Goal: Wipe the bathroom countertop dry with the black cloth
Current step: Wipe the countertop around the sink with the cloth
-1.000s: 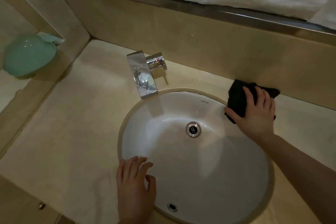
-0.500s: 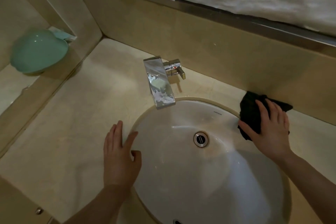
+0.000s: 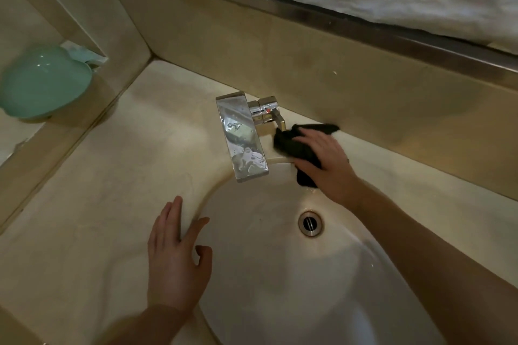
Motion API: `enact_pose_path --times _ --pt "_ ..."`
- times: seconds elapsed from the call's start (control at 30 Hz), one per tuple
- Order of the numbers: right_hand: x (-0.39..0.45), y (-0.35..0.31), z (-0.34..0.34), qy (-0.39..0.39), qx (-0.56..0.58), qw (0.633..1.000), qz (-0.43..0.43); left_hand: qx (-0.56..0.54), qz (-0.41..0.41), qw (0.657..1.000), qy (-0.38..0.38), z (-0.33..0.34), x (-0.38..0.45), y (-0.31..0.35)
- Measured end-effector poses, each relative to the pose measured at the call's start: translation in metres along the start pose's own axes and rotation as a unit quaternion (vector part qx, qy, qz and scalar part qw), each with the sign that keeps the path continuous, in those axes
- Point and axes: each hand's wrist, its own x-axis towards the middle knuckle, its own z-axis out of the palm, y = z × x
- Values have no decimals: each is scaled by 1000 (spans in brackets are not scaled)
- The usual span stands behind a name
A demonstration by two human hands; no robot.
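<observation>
Head view. Right hand [image 3: 326, 161] lies flat on the black cloth [image 3: 301, 147], fingers straight, pressing it onto the countertop [image 3: 117, 176] strip between backsplash and sink [image 3: 280, 288] rim; likely flat to spread pressure and soak up water. Cloth sits just beside the chrome faucet [image 3: 242, 137] handle, one edge hanging over the basin rim. Left hand [image 3: 175, 255] rests open on the counter at the basin's left edge, holding nothing, probably as a brace.

Versus half a second ago: cloth and right hand have slid left along the back strip, toward the faucet.
</observation>
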Motion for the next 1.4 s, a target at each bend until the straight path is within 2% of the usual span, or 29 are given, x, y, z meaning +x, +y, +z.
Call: enact_pose_path --times 0.07,0.13,0.17,0.27,0.33,0.4,0.53,0.63,0.67,0.73,0.8,0.9,0.93,1.0,1.07,1.13,1.17,1.23,1.33,1.4 --pt "-14 -8 -1 -60 51 996 -45 1 -1 1000 2 0 0 -1" --pt "-37 -16 -11 -115 132 984 2 2 -2 1000 1 0 0 -1" --pt "-48 -16 -18 -106 162 981 27 1 -4 1000 1 0 0 -1" --pt "-67 -15 -42 54 209 972 88 -2 -9 1000 -6 0 -1 0" --pt "-63 -12 -51 149 233 954 117 -4 -13 1000 -9 0 -1 -1" --pt "-47 -7 -51 163 188 961 125 -9 -14 1000 -8 0 -2 -1" --pt "3 -4 -15 109 76 985 112 -17 -15 1000 -4 1 -1 -3" --pt "20 -12 31 71 -128 987 70 -11 -13 1000 0 0 0 -2" --pt "19 -18 40 71 -149 985 45 -9 -13 1000 0 0 0 -2" --pt "11 -29 52 58 -134 989 -33 -7 -14 1000 -4 0 0 -2" --pt "-6 -40 57 -7 -103 990 -101 -3 -15 1000 -11 -1 0 -2" --pt "-33 -48 45 -114 -53 984 -125 -5 -19 1000 -12 -1 -1 -2" --pt "-37 -49 34 -116 -45 983 -133 -8 -19 1000 -10 -2 -1 -1" --pt "-40 -50 8 -66 32 991 -109 -17 -16 1000 -5 -2 0 -1" --pt "-32 -45 -12 57 69 993 -73 -18 -17 1000 -6 -1 1 -1" --pt "-15 -33 -18 149 31 988 -3 -19 -16 1000 -9 -1 0 -2" --pt "-6 -27 -15 146 28 988 34 -20 -15 1000 -9 -1 0 -2" --pt "6 -15 1 92 -8 994 64 -21 -12 1000 -5 0 0 -2" --pt "14 -11 31 65 -133 988 33 -24 -9 1000 -6 0 0 -3" --pt "12 -26 47 72 -125 989 15 -26 -9 1000 -8 0 0 -3"
